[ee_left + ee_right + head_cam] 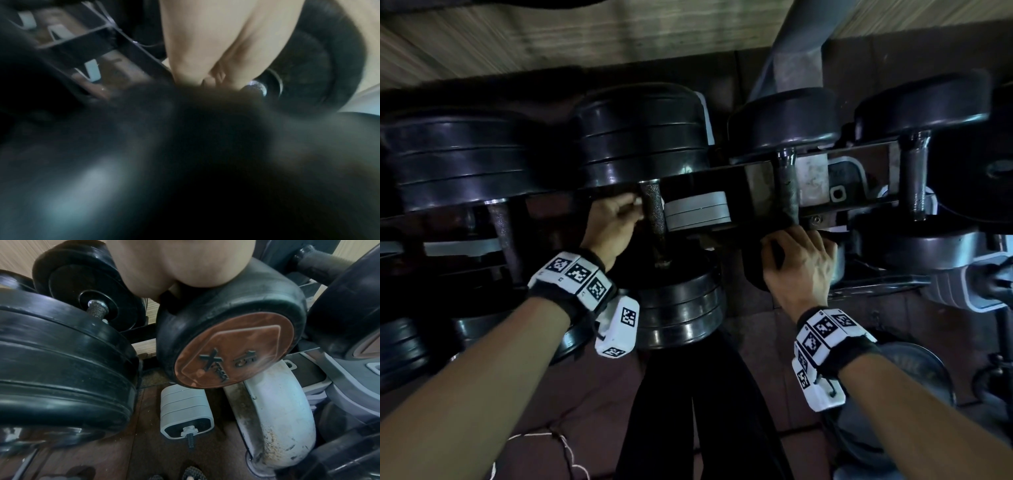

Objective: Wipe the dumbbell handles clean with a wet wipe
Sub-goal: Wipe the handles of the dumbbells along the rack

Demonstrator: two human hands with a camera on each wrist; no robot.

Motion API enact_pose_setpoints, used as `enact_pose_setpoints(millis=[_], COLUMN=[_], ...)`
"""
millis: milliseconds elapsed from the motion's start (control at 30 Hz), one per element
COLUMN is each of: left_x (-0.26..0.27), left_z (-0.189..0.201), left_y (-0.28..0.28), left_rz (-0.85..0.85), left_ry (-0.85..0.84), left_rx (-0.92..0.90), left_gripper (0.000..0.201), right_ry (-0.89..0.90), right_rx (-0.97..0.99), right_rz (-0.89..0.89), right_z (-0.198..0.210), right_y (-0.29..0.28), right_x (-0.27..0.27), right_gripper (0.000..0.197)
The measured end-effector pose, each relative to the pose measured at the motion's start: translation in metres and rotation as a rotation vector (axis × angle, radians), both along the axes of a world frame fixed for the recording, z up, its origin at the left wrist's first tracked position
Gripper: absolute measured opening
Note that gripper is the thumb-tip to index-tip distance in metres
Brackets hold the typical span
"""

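A dumbbell with stacked black plates lies on the rack, its knurled steel handle (654, 212) running toward me. My left hand (613, 222) reaches it from the left, fingers curled; small white bits of the wet wipe (636, 201) show at the fingertips against the bar. The left wrist view shows that hand (205, 48) bunched beside the handle (255, 87), the rest dark blur. My right hand (801, 263) grips the near head of the neighbouring black rubber dumbbell (226, 313), fingers curled over its top edge. That dumbbell's dark handle (787, 192) is bare.
More black dumbbells sit on the rack at left (455, 161) and right (914, 185). A grey-white plate dumbbell (185, 415) lies on the reddish floor below. A white curved rack leg (277, 418) stands right of it. My dark-trousered legs (705, 411) are close in front.
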State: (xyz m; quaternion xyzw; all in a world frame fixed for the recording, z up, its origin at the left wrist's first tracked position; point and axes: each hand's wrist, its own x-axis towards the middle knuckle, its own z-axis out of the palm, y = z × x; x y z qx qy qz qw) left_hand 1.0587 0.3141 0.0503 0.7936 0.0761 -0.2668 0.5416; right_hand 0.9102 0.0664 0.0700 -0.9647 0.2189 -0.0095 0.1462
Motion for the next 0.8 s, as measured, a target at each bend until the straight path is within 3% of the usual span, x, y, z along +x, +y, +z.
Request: enact_pose_setpoints(millis=[100,200,367,467,567,800], left_x=[-0.022,-0.046,-0.033,-0.040,-0.040,-0.042], left_z=[0.002,0.006,0.002,0.007,0.007,0.013], left_y=[0.012,0.026,0.015,0.023,0.028,0.024], left_rz=[-0.016,-0.060,-0.046,-0.105,-0.157,-0.157], left_ry=[-0.010,-0.007,0.096,0.183,0.199,0.280], left_rx=[0.075,0.138,0.095,0.127,0.188,0.148], left_gripper=[0.008,0.015,0.029,0.021,0.030,0.023], right_ry=[0.023,0.047,0.033,0.019,0.027,0.031], right_rx=[0.001,-0.012,0.003,0.013,0.028,0.055], right_rz=[0.005,0.017,0.016,0.024,0.026,0.025], right_z=[0.001,0.000,0.002,0.003,0.004,0.004], right_y=[0.000,-0.001,0.000,0.000,0.000,0.000], right_x=[0.000,0.000,0.000,-0.001,-0.001,-0.002], right_gripper=[0.013,0.014,0.014,0.015,0.021,0.020])
